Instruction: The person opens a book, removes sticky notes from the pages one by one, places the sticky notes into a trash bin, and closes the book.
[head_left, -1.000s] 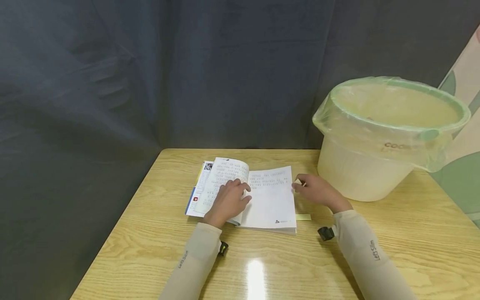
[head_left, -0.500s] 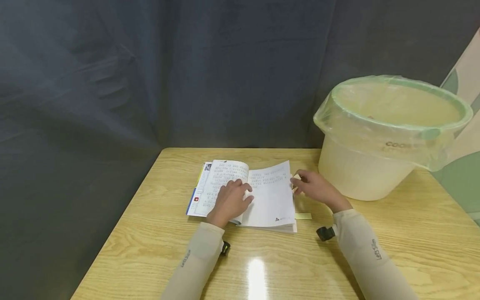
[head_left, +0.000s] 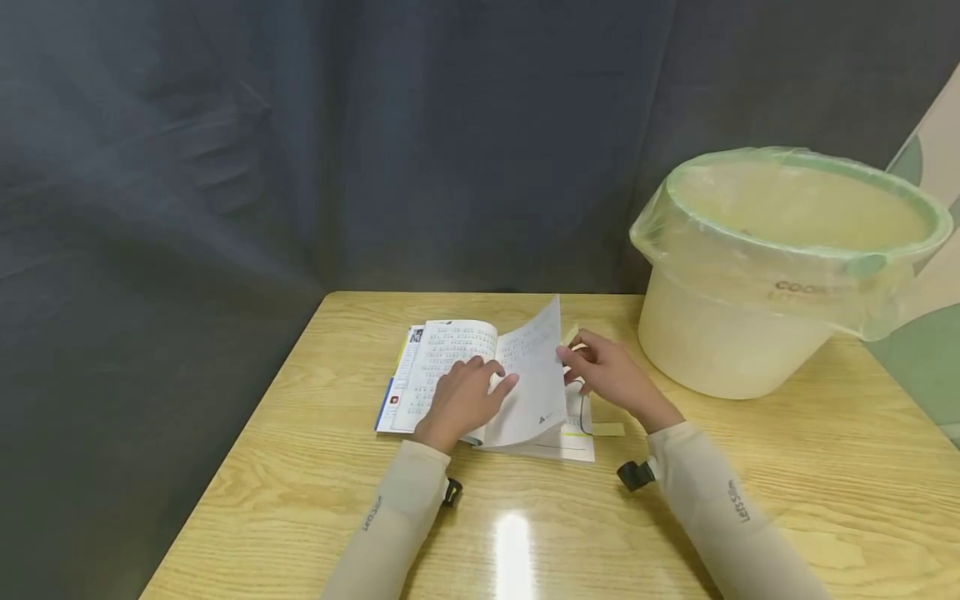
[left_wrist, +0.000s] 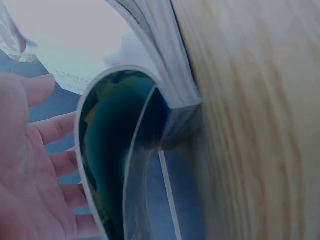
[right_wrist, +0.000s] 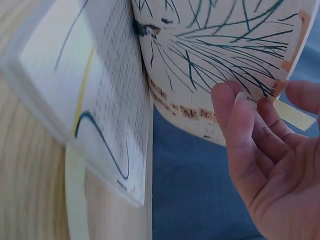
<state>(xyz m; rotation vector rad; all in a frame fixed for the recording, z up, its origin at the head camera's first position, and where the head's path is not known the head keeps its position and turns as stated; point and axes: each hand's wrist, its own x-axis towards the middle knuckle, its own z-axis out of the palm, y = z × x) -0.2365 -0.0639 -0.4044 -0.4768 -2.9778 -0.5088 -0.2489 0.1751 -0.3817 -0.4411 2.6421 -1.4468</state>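
On the wooden table [head_left: 300,500], the open book [head_left: 456,342] is lying left of the bin [head_left: 720,342]. My right hand [head_left: 613,375] is pinching a raised page [head_left: 531,392] by its outer edge; my left hand [head_left: 465,398], fingers relaxed, is resting on the book's left half.

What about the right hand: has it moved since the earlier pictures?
Yes: in the head view, judged against the bin, the right hand has moved left, with the page it holds.
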